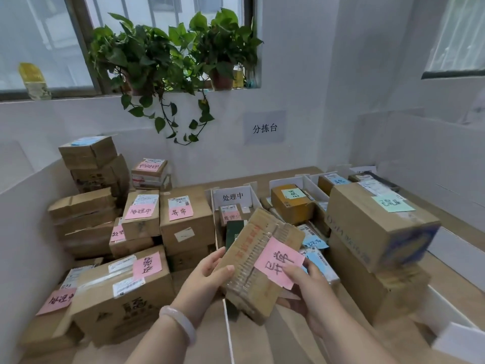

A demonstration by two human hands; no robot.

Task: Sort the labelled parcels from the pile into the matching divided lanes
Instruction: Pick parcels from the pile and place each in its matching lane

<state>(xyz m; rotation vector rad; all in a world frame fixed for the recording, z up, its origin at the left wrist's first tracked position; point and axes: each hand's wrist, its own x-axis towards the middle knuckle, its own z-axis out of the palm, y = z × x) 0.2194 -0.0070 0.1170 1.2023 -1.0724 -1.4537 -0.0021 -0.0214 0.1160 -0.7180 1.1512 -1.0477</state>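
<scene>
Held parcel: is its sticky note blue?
No, the note on the held parcel is pink, not blue.

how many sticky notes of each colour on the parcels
pink notes: 8, one on the held parcel
blue notes: 4
green notes: 2
total: 14

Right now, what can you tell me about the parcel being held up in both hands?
The parcel is a flat, worn brown cardboard box wrapped in glossy clear tape, with red print along one side. A pink note with dark handwriting sticks to its top. It is tilted in the air: the left hand grips its left edge, the right hand its right, thumb touching the note.
</scene>
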